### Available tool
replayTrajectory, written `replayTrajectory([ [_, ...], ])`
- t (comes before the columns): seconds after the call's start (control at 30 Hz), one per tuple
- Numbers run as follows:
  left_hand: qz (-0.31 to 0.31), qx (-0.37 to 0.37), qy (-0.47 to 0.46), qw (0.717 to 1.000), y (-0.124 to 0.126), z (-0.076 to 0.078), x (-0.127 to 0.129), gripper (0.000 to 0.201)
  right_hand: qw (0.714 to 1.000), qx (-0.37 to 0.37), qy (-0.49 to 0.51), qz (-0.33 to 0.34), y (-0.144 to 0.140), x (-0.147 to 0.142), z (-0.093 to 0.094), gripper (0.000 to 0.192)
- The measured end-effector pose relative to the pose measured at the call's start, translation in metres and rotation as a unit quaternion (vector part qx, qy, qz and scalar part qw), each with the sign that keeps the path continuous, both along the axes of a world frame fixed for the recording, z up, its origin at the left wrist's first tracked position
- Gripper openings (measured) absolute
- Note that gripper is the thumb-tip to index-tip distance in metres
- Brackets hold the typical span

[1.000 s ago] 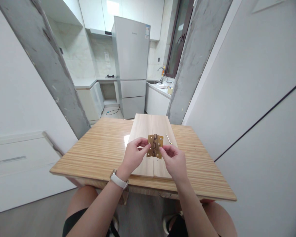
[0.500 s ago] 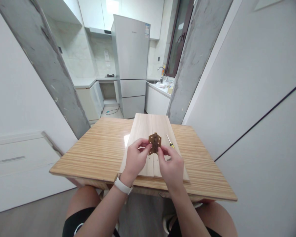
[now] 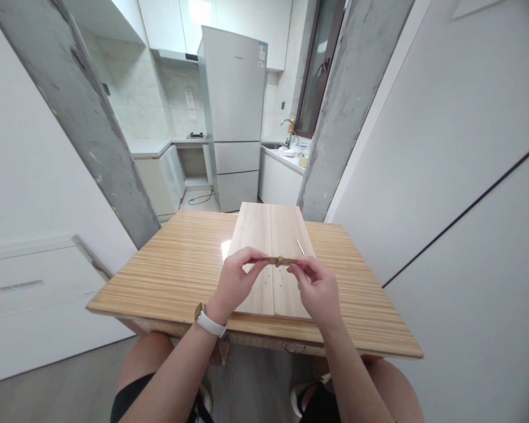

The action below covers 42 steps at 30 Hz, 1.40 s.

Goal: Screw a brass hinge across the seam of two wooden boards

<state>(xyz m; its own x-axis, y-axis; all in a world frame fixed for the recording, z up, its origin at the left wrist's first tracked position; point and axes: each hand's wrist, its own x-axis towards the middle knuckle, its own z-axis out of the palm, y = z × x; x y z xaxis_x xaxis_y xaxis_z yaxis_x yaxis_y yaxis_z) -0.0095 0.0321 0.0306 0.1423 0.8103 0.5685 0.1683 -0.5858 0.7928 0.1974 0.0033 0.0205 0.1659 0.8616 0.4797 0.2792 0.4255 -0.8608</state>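
A brass-coloured hinge (image 3: 280, 260) is held above two pale boards, opened out flat and seen nearly edge-on, its knuckle in the middle. My left hand (image 3: 240, 279) pinches one leaf between thumb and fingers. The other leaf is pinched by my right hand (image 3: 318, 288). Below the hinge, the left board (image 3: 253, 226) and the right board (image 3: 287, 223) lie side by side, with several small dark holes near their front ends. A screwdriver (image 3: 300, 247) lies on the right board, its handle mostly hidden behind my right hand.
The boards rest on a striped wooden table (image 3: 176, 264). White panels flank it on both sides. Beyond stand a grey refrigerator (image 3: 235, 88) and a counter with a sink tap (image 3: 287, 124). A cable (image 3: 200, 198) lies on the floor at the back.
The hinge was partly folded with its leaves facing me; now it is spread flat and tipped edge-on. My hands have moved apart, and the screwdriver's handle has become covered.
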Motion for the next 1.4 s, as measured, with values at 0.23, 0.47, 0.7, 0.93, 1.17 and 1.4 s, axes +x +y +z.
replayTrajectory([
  [0.23, 0.018, 0.229, 0.148, 0.962, -0.006, -0.011, -0.011, 0.023, 0.95, 0.215, -0.21, -0.083, -0.003, 0.005, -0.016, 0.028],
  [0.47, 0.02, 0.297, 0.206, 0.932, -0.004, -0.021, -0.022, 0.021, 0.9, 0.303, -0.296, -0.101, -0.002, 0.017, -0.041, 0.048],
  [0.7, 0.08, 0.287, 0.11, 0.948, -0.019, -0.028, 0.004, 0.021, 0.916, 0.306, -0.221, -0.135, -0.006, -0.003, -0.042, 0.04],
  [0.93, 0.126, 0.257, 0.07, 0.956, -0.037, -0.022, 0.029, 0.017, 0.917, 0.31, -0.197, -0.155, -0.009, -0.033, -0.038, 0.041],
  [1.17, 0.064, 0.249, 0.111, 0.96, -0.023, -0.01, -0.002, 0.019, 0.925, 0.273, -0.238, -0.114, -0.007, -0.001, -0.027, 0.034],
  [1.4, -0.02, 0.006, 0.077, 0.997, -0.01, 0.005, -0.014, 0.01, 0.974, 0.055, -0.216, 0.045, 0.0, 0.02, 0.002, 0.018],
])
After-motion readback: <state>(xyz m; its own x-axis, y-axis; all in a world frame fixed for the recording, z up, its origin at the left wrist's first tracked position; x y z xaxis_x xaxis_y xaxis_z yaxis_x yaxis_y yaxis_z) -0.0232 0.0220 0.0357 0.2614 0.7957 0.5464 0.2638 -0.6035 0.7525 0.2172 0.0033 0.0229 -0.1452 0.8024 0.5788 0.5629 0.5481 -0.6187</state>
